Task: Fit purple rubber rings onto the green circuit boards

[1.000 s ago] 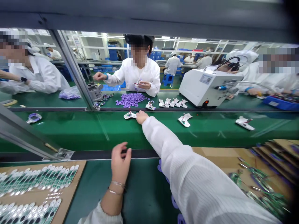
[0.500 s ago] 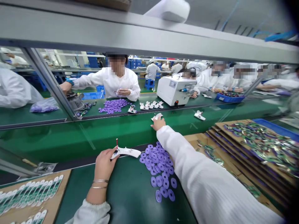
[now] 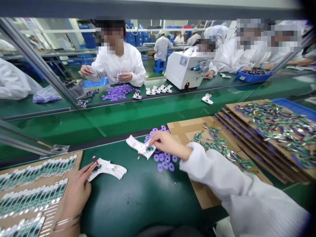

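The left hand (image 3: 76,188) is pinching a white moulded holder (image 3: 107,169) on the green bench (image 3: 128,204), and the right hand (image 3: 168,144) is closing its fingertips (image 3: 151,141) on a second holder (image 3: 138,146), right beside purple washers (image 3: 163,158)!

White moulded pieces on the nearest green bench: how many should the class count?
2: one piece at the left hand, another at the right hand. Others may be hidden.

Purple washers (image 3: 161,157), white moulded pieces (image 3: 107,169); dark green bench mat (image 3: 138,197)
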The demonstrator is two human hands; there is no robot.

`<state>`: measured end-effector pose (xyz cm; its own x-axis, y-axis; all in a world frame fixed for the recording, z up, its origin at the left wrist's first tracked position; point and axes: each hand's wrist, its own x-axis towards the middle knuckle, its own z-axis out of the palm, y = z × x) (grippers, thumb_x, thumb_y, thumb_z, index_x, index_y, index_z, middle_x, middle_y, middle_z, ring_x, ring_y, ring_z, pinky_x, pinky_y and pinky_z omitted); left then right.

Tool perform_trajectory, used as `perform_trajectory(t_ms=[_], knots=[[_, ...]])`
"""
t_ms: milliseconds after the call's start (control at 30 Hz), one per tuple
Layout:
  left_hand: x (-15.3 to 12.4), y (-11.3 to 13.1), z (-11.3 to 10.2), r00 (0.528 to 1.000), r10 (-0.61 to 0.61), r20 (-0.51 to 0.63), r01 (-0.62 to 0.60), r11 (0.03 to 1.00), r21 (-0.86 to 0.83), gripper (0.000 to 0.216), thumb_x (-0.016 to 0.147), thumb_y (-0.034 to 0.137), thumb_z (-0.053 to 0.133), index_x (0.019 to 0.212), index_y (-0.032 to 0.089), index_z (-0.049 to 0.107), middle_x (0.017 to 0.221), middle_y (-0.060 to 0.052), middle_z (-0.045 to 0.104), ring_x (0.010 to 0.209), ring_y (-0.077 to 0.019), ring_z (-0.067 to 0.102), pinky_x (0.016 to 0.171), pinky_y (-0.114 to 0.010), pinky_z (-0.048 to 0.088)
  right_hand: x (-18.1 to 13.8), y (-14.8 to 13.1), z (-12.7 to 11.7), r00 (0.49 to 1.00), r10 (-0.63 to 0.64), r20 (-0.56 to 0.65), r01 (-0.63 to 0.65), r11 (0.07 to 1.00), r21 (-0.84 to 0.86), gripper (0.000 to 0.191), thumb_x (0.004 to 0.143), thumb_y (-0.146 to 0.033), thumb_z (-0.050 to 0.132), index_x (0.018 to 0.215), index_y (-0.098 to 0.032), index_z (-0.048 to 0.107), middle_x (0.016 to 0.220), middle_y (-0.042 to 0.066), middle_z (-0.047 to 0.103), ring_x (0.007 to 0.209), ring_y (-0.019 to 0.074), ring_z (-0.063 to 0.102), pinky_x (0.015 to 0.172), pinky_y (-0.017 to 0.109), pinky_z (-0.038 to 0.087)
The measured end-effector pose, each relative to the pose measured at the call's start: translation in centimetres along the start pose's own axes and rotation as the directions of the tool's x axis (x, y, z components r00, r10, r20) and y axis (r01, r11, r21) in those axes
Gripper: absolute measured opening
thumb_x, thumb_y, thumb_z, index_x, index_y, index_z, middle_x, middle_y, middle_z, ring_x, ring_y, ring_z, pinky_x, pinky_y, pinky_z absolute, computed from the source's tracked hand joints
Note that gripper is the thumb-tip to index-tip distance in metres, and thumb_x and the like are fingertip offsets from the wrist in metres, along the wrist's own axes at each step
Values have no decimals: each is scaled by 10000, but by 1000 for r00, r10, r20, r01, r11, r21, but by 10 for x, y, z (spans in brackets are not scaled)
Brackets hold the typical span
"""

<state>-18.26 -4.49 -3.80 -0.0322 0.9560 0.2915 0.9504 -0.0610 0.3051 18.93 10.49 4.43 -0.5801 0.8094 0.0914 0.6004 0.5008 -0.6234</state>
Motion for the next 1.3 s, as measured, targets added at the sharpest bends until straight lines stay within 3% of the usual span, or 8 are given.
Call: perform_trajectory(t_ms=[133, 267, 467, 700, 867, 1033, 1133, 1300], knots=[[-1, 44, -22, 965, -126, -231, 143, 988, 58, 387, 824, 158, 386, 1096, 124, 658, 1229, -165, 620, 1152, -351, 571, 992, -524, 452, -70, -26, 49, 995, -12, -103, 31, 981, 190, 303, 777, -3, 567, 828, -218, 775, 936, 31, 711, 876, 133, 659, 819, 239, 512], [12, 110, -16, 977, 182, -108, -194, 974, -115, 276, 921, 255, 432, 1097, 196, 636, 1132, -99, 669, 1080, -267, 613, 944, -431, 496, -109, -33, 78, 985, 11, -172, 25, 978, 207, 272, 833, -66, 570, 962, -214, 758, 1159, 79, 664, 1059, 171, 630, 936, 297, 494], [21, 157, 17, 803, 570, 176, -519, 813, -265, 286, 931, 305, 511, 1195, 239, 602, 1246, -69, 640, 1169, -255, 574, 1044, -486, 419, -134, 9, 2, 961, 155, -230, -199, 964, -180, 227, 901, -143, 526, 1022, -194, 710, 1010, 50, 713, 977, 192, 639, 900, 315, 482], [27, 166, 11, 860, 490, 142, -434, 849, -301, 265, 947, 307, 474, 1121, 189, 635, 1119, -91, 690, 1043, -241, 631, 949, -414, 485, -142, 68, -53, 916, 370, -156, -400, 813, -422, 12, 781, -133, 672, 778, -125, 679, 873, 153, 679, 937, 297, 625, 815, 368, 463], [46, 176, 6, 860, 455, 229, -386, 876, -288, 264, 942, 312, 477, 1084, 174, 652, 1074, -93, 700, 1014, -243, 633, 896, -386, 499, -147, 73, -51, 931, 335, -142, -361, 901, -239, 54, 856, -204, 610, 836, -159, 632, 859, 82, 692, 861, 216, 652, 783, 316, 493], [84, 203, 29, 777, 476, 412, -390, 878, -279, 206, 922, 224, 492, 985, 177, 682, 1000, -80, 707, 959, -237, 638, 875, -379, 488, -140, 52, -60, 820, 301, -487, -17, 863, 505, 174, 863, -354, 632, 909, -199, 568, 780, 14, 663, 738, 154, 664, 687, 279, 541], [100, 219, 53, 787, 429, 443, -349, 902, -254, 135, 846, 225, 622, 942, 149, 679, 947, -105, 686, 894, -249, 627, 816, -369, 487, -125, 24, -56, 767, 292, -571, 123, 807, 578, 182, 818, -340, 703, 890, -204, 606, 724, -15, 631, 639, 113, 625, 614, 235, 536], [105, 223, 72, 816, 377, 438, -276, 920, -276, 77, 774, 95, 644, 807, 154, 682, 819, -70, 681, 806, -220, 621, 773, -327, 478, -99, -11, -41, 833, 196, -517, 131, 838, 529, 144, 833, -289, 685, 940, -194, 680, 881, 36, 700, 775, 143, 664, 684, 257, 554]])
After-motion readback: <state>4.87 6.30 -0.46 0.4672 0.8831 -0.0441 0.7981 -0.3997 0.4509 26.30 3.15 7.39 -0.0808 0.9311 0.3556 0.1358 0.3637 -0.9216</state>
